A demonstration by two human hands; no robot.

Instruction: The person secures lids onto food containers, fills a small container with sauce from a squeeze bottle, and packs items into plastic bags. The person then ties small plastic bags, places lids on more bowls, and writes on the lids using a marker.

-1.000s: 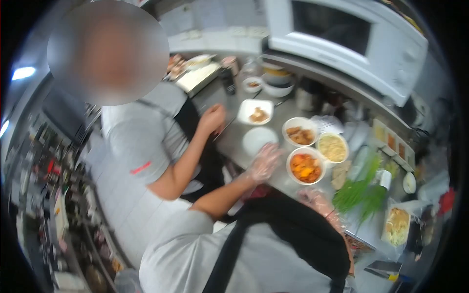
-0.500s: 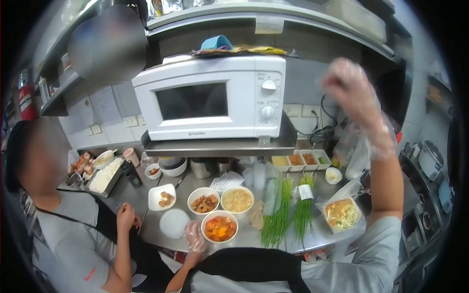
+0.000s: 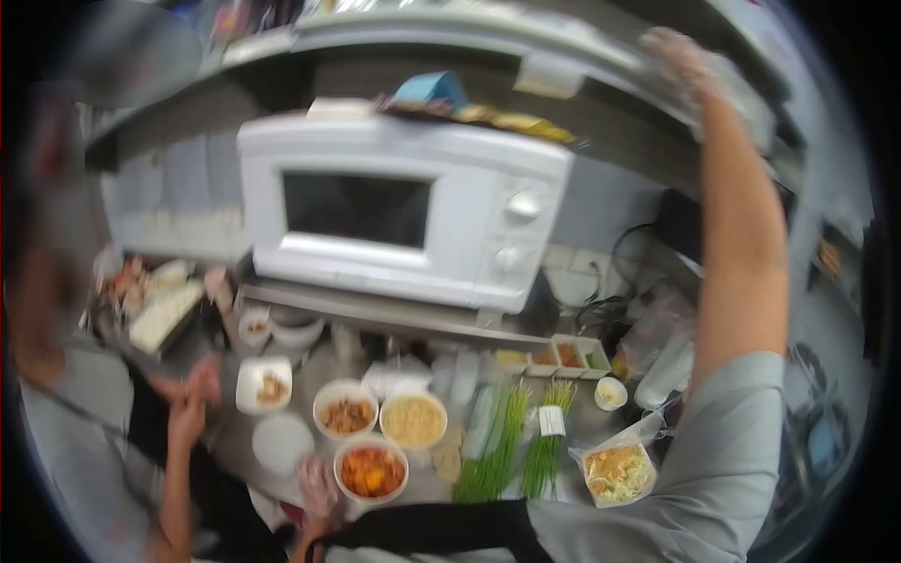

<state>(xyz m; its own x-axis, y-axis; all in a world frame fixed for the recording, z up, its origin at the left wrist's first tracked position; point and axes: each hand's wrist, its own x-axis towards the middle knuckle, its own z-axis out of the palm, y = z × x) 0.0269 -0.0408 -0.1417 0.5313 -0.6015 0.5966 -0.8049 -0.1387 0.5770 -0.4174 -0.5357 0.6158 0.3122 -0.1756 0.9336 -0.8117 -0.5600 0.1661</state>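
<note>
My right hand [image 3: 678, 58], in a clear plastic glove, is raised high at the right, by the overhead shelf and against a translucent container [image 3: 737, 98]. Motion blurs its fingers, and whether they grip the container cannot be made out. Low down, my gloved left hand [image 3: 317, 488] rests just left of a white bowl of orange-red food [image 3: 372, 472], its fingers loosely apart with nothing seen in them. Behind that bowl are a bowl of browned pieces [image 3: 345, 414] and a bowl of pale yellow food [image 3: 414, 420].
A white microwave [image 3: 394, 202] sits on a raised metal shelf ahead. Green stalk bundles [image 3: 497, 441] lie beside a bag-lined box of shredded food [image 3: 619, 472]. A round white lid or plate [image 3: 282, 445] is at left. A co-worker's hands [image 3: 192, 399] are together at far left.
My right hand has risen from beside the microwave to the overhead shelf. The view has tilted and shifted. My left hand stays by the orange-red bowl. The co-worker's hands have come together.
</note>
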